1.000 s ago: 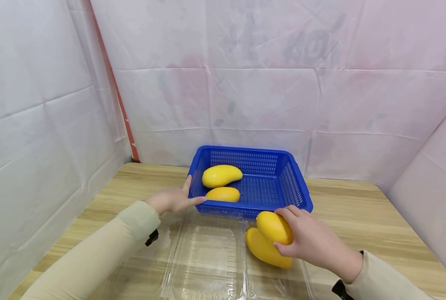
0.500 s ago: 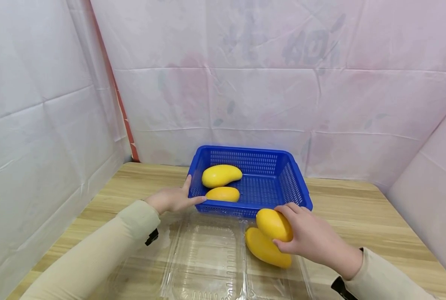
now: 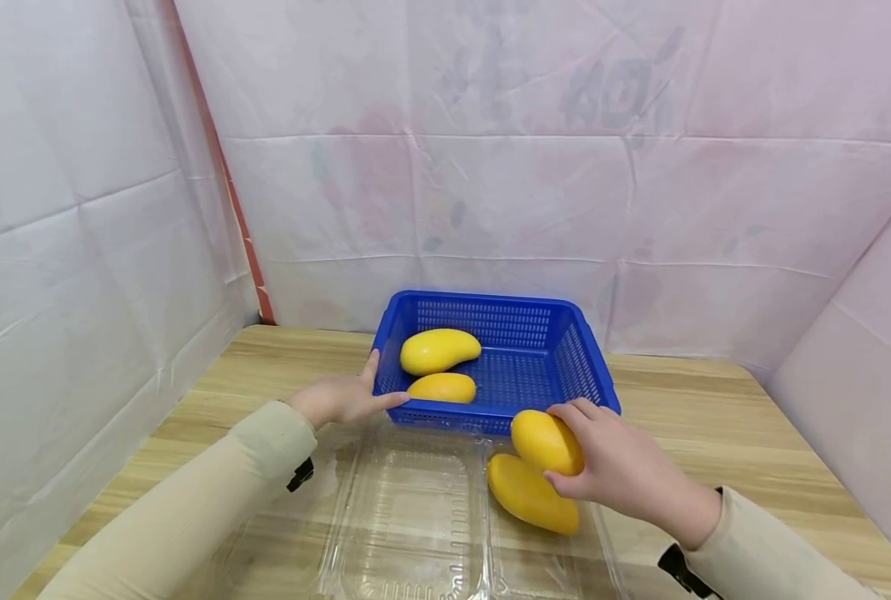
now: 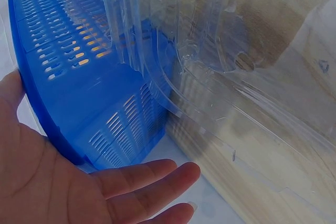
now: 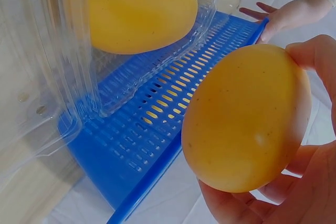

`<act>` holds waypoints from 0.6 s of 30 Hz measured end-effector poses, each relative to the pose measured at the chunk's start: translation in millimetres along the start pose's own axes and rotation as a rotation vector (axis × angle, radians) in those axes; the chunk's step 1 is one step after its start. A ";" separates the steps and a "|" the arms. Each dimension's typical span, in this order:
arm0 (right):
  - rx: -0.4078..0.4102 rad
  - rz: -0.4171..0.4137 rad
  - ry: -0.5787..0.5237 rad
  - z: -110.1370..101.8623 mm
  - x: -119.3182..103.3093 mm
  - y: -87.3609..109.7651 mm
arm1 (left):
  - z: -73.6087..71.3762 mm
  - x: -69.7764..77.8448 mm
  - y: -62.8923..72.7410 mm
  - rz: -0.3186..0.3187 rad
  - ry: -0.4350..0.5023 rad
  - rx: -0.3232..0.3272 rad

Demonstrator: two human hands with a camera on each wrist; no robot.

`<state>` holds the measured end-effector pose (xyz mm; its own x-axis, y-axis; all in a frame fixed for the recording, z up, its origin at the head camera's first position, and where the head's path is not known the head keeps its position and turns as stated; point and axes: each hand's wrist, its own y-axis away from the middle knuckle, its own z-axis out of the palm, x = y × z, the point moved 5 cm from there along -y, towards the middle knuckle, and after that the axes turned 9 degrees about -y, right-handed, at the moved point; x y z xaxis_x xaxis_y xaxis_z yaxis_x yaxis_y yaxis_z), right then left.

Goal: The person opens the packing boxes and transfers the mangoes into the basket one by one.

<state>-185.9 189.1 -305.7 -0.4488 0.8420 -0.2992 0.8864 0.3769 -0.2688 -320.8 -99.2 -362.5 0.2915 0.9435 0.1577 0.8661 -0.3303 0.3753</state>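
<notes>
My right hand (image 3: 628, 462) grips a yellow mango (image 3: 546, 442), fingers and thumb curled about it. In the right wrist view this held mango (image 5: 247, 119) is beside the basket's rim, apart from the other fruit. Just below it in the head view, another mango (image 3: 533, 493) lies in the right part of an opened clear plastic clamshell box (image 3: 415, 533). My left hand (image 3: 343, 398) touches the left front corner of a blue basket (image 3: 505, 412). Its fingers (image 4: 152, 195) are fairly straight. Inside the basket are a larger mango (image 3: 439, 350) and a smaller mango (image 3: 443, 387).
The clear box lies directly against the basket's front side, its see-through edges hard to make out. Beneath everything is a wood-grain table (image 3: 685, 408). White and pinkish sheeting (image 3: 520, 200) hangs behind and at both sides.
My right hand has risen slightly with the mango, away from the one in the clear box. The left hand stays at the basket. The head view has shifted a little.
</notes>
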 end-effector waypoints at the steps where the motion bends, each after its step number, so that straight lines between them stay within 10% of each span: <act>1: 0.001 -0.002 -0.001 -0.1 0.2 -0.4 | -0.3 0.1 0.4 -0.001 0.001 0.000; 18: -0.019 0.013 -0.016 -3.3 5.8 -6.4 | 0.6 0.5 -0.2 0.002 0.005 0.003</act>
<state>-193.8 192.9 -302.7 -0.4387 0.8409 -0.3169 0.8941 0.3733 -0.2474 -320.5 -98.6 -363.1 0.2915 0.9426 0.1630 0.8666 -0.3324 0.3721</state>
